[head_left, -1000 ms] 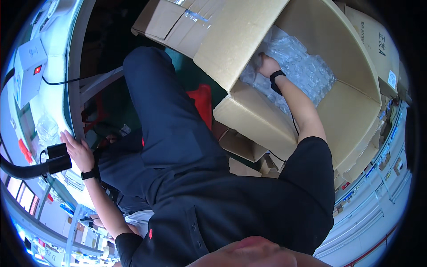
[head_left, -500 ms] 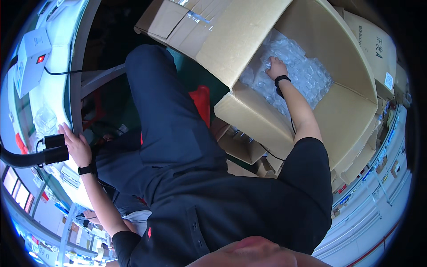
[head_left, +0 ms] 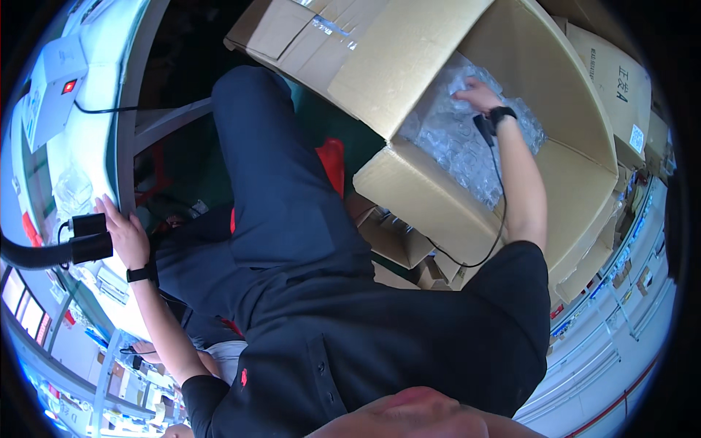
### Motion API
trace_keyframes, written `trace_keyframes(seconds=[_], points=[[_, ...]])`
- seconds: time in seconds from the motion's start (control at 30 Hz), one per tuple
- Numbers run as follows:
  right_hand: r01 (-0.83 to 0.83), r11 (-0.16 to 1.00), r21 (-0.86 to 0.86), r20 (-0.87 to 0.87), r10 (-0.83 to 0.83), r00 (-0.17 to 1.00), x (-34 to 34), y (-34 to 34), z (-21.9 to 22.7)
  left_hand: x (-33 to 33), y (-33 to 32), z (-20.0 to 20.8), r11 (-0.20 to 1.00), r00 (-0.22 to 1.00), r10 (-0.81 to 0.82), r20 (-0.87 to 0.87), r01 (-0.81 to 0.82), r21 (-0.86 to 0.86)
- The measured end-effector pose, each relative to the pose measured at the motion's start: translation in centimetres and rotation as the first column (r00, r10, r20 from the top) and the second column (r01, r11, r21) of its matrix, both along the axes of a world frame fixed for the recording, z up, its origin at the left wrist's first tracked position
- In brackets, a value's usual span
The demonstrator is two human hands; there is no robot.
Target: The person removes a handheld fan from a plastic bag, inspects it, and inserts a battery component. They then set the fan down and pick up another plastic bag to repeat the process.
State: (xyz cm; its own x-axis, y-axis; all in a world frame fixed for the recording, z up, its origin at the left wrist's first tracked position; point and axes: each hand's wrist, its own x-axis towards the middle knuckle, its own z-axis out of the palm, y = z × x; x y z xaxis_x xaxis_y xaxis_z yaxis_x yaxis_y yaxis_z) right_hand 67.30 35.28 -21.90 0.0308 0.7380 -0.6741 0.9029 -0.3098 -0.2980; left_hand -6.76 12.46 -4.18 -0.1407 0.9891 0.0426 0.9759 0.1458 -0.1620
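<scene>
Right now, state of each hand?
Left hand: open, at the edge of the white table.
Right hand: partly curled at the clear plastic packaging in the carton; grip can't be told.

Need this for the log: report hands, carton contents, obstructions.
Right hand at clear plastic in open carton, grip unclear. Left hand open at white table's edge. Possibly in the way: black cable from right wrist.

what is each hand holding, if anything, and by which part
The left hand rests at the white table, holding nothing. The right hand is at the clear plastic in the open box; whether it grips any, and where, cannot be told.
</scene>
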Motion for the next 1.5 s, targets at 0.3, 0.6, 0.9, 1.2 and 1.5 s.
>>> trace_keyframes(seconds=[0.3, 0.6, 0.9, 1.2, 1.5], points=[[0.557, 0.699, -0.448, -0.868, -0.189, -0.46, -9.8, -6.5, 22.7, -3.4, -3.2, -0.8, 0.982, 0.946, 0.167, 0.28, -0.184, 0.037], [0.09, 0.886, -0.455, -0.794, -0.359, -0.49, -39.5, -19.8, 23.2, 10.1, -7.3, 5.2, 0.954, 0.328, -0.097, 0.94, -0.238, 0.181], [-0.357, 0.602, 0.714, -0.526, 0.798, 0.294, -56.2, -24.9, 25.5, 6.2, -10.9, 7.7, 0.872, -0.177, -0.147, 0.973, -0.488, 0.043], [-0.478, 0.693, 0.539, -0.701, 0.684, 0.201, -44.0, -19.4, 29.9, -3.6, -7.2, 9.3, 0.604, 0.288, 0.007, 0.958, -0.764, 0.225], [0.422, 0.857, 0.297, -0.77, -0.047, 0.636, -14.8, -5.3, 31.4, -22.3, -6.4, -0.1, 0.768, 0.884, 0.43, 0.181, -0.464, 0.443]])
